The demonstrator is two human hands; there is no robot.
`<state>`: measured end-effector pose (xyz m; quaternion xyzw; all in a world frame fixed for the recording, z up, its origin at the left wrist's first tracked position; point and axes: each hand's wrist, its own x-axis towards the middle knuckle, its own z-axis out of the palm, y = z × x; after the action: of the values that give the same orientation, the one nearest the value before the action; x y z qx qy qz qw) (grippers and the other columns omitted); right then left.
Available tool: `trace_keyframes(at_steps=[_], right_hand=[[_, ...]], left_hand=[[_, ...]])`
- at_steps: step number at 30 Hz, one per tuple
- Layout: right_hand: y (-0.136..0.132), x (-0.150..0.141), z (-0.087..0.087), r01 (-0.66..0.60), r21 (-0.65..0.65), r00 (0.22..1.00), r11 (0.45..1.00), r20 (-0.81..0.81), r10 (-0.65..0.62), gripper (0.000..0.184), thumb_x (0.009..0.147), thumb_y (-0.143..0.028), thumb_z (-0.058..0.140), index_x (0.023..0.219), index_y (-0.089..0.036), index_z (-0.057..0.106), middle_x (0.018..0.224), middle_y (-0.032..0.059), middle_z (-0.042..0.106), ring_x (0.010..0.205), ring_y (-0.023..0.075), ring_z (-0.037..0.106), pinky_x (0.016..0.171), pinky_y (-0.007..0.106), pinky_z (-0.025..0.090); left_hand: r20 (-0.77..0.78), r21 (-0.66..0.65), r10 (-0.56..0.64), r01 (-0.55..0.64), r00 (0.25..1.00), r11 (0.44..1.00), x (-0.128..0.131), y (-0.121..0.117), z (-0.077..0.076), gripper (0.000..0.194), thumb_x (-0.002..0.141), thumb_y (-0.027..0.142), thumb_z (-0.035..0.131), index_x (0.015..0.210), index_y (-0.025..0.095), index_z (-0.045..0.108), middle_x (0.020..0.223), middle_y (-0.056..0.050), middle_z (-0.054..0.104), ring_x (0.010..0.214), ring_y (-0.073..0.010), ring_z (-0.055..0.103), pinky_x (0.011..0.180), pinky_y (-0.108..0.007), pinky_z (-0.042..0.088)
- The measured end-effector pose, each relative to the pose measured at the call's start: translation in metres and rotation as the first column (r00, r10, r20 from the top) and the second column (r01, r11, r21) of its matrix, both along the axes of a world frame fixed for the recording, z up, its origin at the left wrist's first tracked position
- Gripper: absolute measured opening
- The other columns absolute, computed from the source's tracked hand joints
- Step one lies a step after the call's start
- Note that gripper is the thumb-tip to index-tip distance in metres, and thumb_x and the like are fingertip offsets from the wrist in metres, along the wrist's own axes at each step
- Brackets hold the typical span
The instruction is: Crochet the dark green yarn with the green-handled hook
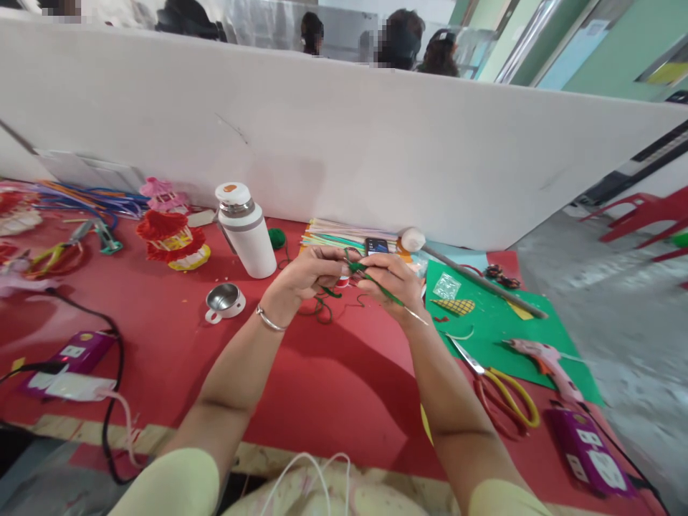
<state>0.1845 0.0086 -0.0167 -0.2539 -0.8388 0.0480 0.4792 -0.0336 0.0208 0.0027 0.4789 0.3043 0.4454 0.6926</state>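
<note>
Near the middle of the head view, my left hand (317, 274) pinches a small green piece of crochet work (355, 266). My right hand (391, 278) is closed around a slim crochet hook (395, 297) with a green grip, its silvery end sticking out past my wrist at the lower right. The hook's other end meets the green work between my two hands; the exact stitch is too small to make out. A loose strand of green yarn (321, 312) curls on the table below my left hand. The green yarn ball (276, 238) lies behind, beside a white flask (247, 233).
A steel-lined cup (226, 301) stands left on the red table (322, 401). Scissors (502, 390), a pink glue gun (548, 362) and a purple power box (588, 448) lie right, near a green sheet (516, 315). Red-yellow craft models (170, 240) stand left. A white partition (344, 136) rises behind.
</note>
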Motion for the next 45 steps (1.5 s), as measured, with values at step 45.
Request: trace_keyframes(at_steps=[45], right_hand=[[-0.007, -0.030, -0.011, 0.048, -0.310, 0.849, 0.949, -0.488, -0.203, 0.051, 0.104, -0.059, 0.048, 0.074, -0.023, 0.068, 0.093, 0.0053, 0.064, 0.071, 0.0159, 0.060, 0.062, 0.032, 0.055]], left_hand=[[0.096, 0.112, 0.262, -0.272, 0.960, 0.956, 0.023, -0.011, -0.003, 0.074, 0.063, 0.024, 0.096, 0.132, 0.017, 0.071, 0.071, 0.004, 0.067, 0.044, -0.0029, 0.044, 0.040, -0.018, 0.029]])
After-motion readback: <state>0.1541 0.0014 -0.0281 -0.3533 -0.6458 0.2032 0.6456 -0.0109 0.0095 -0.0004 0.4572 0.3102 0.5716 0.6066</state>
